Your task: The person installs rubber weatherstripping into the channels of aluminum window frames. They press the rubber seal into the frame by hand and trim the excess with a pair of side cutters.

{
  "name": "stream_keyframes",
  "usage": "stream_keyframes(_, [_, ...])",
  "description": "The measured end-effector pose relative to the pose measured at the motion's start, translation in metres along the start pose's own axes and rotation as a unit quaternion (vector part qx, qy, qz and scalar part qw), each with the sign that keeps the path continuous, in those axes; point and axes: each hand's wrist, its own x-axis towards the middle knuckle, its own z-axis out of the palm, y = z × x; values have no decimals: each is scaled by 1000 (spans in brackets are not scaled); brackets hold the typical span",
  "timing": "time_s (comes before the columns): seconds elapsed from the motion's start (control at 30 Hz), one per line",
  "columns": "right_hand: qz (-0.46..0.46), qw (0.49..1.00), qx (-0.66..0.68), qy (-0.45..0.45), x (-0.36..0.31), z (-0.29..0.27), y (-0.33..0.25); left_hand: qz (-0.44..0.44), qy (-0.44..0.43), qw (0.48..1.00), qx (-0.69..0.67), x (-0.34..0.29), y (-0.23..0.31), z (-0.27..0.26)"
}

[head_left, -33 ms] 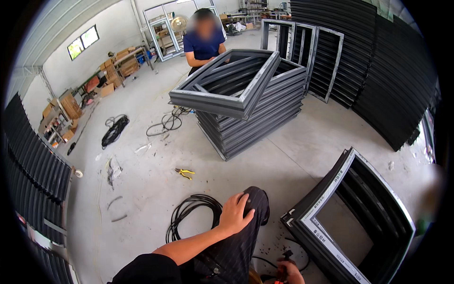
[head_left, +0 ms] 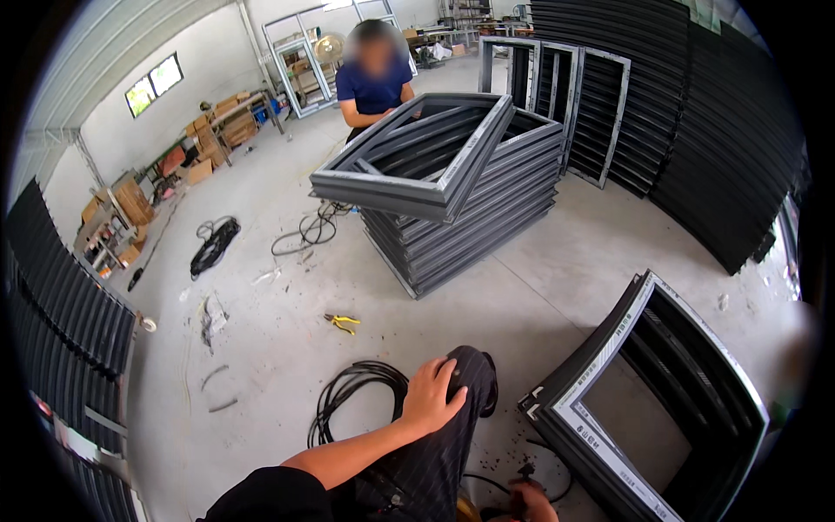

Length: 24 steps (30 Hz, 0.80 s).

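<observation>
My left hand (head_left: 432, 398) lies on my raised knee, its fingers spread over the dark striped trousers, holding nothing. Low in the view, partly cut off, my right hand (head_left: 532, 503) is closed around a hand tool. Only the tool's dark end (head_left: 525, 470) shows above the fingers; its red handle is hidden now. A thin black cord (head_left: 489, 479) curves beside this hand. To its right stands a stack of dark grey window frames (head_left: 600, 374) with pale edge strips. A coil of black cord (head_left: 323, 409) lies on the floor left of my knee.
Yellow-handled pliers (head_left: 343, 324) lie on the floor ahead. Beyond them rises a tall stack of grey frames (head_left: 470, 230), with a person (head_left: 376, 83) behind it. Dark profiles (head_left: 65, 287) are piled at left; more frames (head_left: 600, 117) lean at the far right.
My right hand has turned slightly, so the tool's red handle no longer shows. My left hand stays on the knee. The whole view has shifted a little.
</observation>
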Motion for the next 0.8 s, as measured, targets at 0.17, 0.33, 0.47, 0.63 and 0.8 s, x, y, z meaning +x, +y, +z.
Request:
stream_keyframes(0.17, [-30, 966, -240, 93, 132, -65, 105, -11, -26, 996, 85, 16, 23, 3])
stream_keyframes(0.33, [49, 951, -266, 150, 199, -87, 134, -11, -54, 989, 135, 25, 34, 15])
stream_keyframes(0.47, [74, 951, -260, 152, 242, -96, 140, -21, -74, 984, 163, 31, 41, 26])
stream_keyframes(0.63, [78, 955, -240, 153, 273, -87, 133, -13, -77, 981, 180, 38, 45, 32])
stream_keyframes(0.8, [74, 955, -254, 136, 278, -72, 122, -36, -82, 975, 202, 29, 50, 30])
